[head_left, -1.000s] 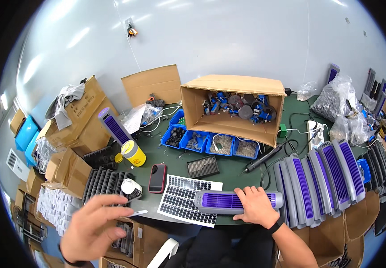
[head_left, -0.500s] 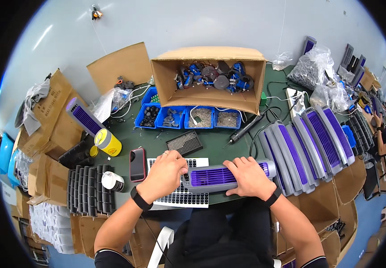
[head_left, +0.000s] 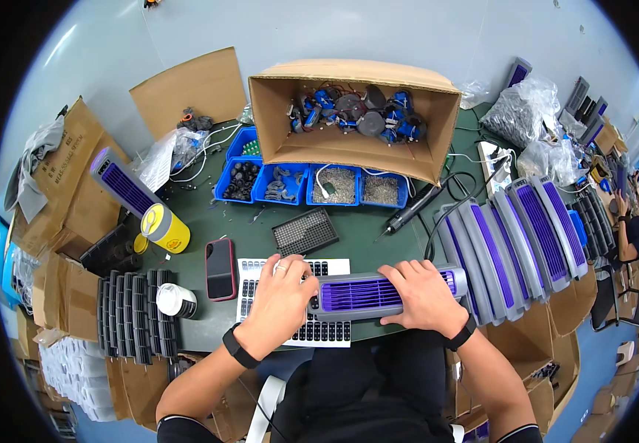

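A long, rounded grey housing (head_left: 356, 313) with purple slatted grille (head_left: 358, 293) lies under the right hand (head_left: 426, 299), which clamps it; the left hand (head_left: 279, 301) touches its end, grip unclear, above a flat label sheet (head_left: 323, 337).

1. A dark phone (head_left: 220, 269) with a red edge is lying on the green table (head_left: 242, 230).
2. A yellow canister (head_left: 167, 231) with a pale lid is standing near the phone.
3. A white-topped jar (head_left: 176, 300) is sitting beside black ribbed parts (head_left: 131, 314).
4. An open cardboard box (head_left: 438, 144) is lying on its side, holding blue and grey parts (head_left: 371, 123).
5. Blue bins (head_left: 279, 199) are lining up before it, holding small pieces.
6. A black perforated tray (head_left: 306, 231) is lying in front of the bins.
7. A pen-shaped driver (head_left: 412, 209) is resting to the tray's right.
8. Grey cloth (head_left: 42, 166) is draping over a carton (head_left: 87, 151) at left.
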Available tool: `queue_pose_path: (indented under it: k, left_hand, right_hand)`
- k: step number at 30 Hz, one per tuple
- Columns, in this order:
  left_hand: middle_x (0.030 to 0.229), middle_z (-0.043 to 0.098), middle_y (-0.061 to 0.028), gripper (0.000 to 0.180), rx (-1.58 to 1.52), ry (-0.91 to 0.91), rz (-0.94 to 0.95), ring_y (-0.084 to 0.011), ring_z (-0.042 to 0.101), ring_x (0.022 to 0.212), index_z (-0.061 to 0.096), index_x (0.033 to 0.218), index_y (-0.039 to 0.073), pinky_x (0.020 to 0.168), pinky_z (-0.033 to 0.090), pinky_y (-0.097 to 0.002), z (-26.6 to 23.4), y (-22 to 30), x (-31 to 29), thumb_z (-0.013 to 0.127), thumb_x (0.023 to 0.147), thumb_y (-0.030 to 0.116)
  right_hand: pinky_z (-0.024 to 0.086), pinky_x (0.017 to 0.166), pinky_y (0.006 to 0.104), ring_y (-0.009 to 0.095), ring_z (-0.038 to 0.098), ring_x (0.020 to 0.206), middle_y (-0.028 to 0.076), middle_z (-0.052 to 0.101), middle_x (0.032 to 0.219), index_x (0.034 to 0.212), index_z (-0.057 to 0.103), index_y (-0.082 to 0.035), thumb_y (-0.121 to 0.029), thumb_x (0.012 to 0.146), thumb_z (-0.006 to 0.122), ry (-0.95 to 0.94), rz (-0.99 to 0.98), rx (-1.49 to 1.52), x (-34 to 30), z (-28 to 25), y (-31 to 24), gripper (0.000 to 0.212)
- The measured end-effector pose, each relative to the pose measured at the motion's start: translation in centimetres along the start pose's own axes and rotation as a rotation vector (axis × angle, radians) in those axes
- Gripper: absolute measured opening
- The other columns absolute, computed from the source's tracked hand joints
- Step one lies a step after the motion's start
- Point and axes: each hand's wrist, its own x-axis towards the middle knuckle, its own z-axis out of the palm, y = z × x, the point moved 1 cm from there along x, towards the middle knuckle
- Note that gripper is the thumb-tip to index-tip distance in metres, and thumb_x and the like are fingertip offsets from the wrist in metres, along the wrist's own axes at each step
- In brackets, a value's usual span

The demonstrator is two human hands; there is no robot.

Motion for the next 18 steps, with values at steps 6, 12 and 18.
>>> queue_pose_path:
  k: [6, 12, 18]
  left_hand:
    - [0.114, 0.064, -0.0078, 0.018, 0.121, -0.041, 0.077, -0.0316, 0.058, 0.131, 0.074, 0.092, 0.011, 0.119, 0.037, -0.0611, -0.3, 0.1, 0.7, 0.073, 0.077, 0.001]
    - [0.116, 0.064, -0.0066, 0.022, 0.15, 0.063, 0.003, -0.0312, 0.058, 0.132, 0.076, 0.095, 0.012, 0.12, 0.035, -0.0629, 0.1, 1.2, -0.1, 0.074, 0.077, 0.001]
    - [0.119, 0.064, -0.0052, 0.024, 0.164, 0.166, -0.008, -0.0303, 0.058, 0.13, 0.077, 0.096, 0.013, 0.121, 0.034, -0.0629, 1.5, 1.1, -1.2, 0.076, 0.076, 0.0]
  right_hand:
    - [0.048, 0.094, 0.0427, 0.031, 0.065, 0.105, 0.011, 0.066, 0.113, 0.137, 0.06, -0.008, -0.047, 0.063, 0.099, 0.01, 0.002, 0.003, 0.0, -0.1, 0.1, 0.092]
    - [0.049, 0.094, 0.0425, 0.031, 0.065, 0.105, 0.011, 0.065, 0.111, 0.137, 0.06, -0.008, -0.046, 0.063, 0.099, 0.011, -0.001, 0.001, 0.0, -0.1, 0.1, 0.092]
    - [0.049, 0.092, 0.0421, 0.03, 0.065, 0.103, 0.01, 0.064, 0.108, 0.137, 0.059, -0.008, -0.045, 0.063, 0.098, 0.032, -0.016, 0.008, 0.0, 0.0, 0.1, 0.092]
